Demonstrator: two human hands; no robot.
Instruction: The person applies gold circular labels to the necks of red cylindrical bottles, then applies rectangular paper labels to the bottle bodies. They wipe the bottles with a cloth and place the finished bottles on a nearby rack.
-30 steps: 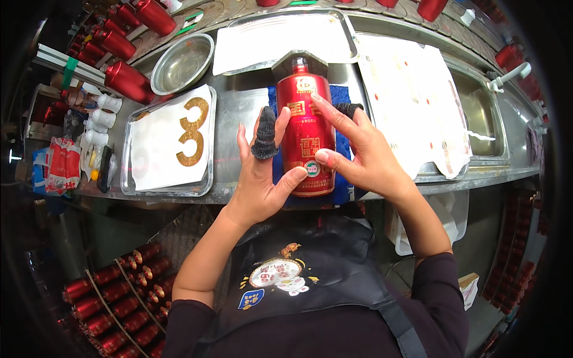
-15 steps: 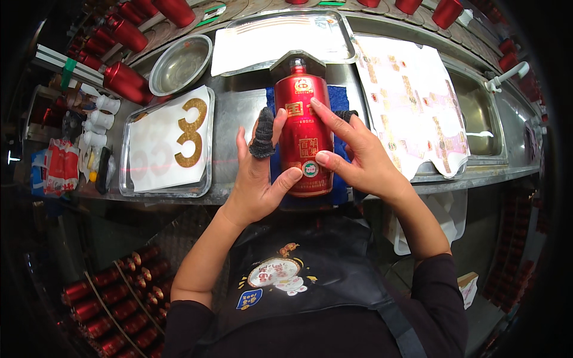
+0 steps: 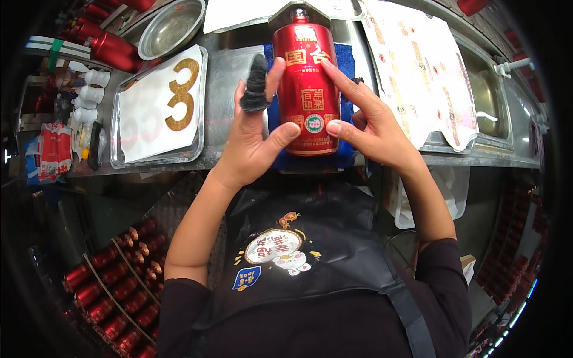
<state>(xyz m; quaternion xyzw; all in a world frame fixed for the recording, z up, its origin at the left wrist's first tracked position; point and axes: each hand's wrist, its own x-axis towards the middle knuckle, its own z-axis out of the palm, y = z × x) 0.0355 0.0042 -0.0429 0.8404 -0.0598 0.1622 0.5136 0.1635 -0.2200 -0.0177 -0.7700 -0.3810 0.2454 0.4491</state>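
Lying neck-away on a blue cloth (image 3: 345,53) on the steel counter (image 3: 230,71), the red bottle (image 3: 292,83) is flanked by both hands, its neck end set at a dark angular rest (image 3: 278,19). The left hand (image 3: 250,143) is spread, thumb laid at the bottle's lower left edge, forefinger by its upper left side; a black sleeve (image 3: 255,89) is worn on one finger. The right hand (image 3: 379,128) is likewise opened out, forefinger and thumb set apart at the bottle's right side; neither hand is wrapped around the body. Gold characters (image 3: 298,58), a square gold emblem (image 3: 313,99) and a green-and-white round seal (image 3: 314,123) are borne on the upward face, so its decoration is judged largely in place and probably at the straightening or smoothing stage. Whether the marks are fully bonded cannot be told, and the underside is hidden. On the white sheet (image 3: 137,113) in the left-hand tray (image 3: 205,77), a curved gold figure (image 3: 191,109) is seen unused. Many small motifs are left on the decal sheet (image 3: 418,83) at right, so further application is presumed outstanding.
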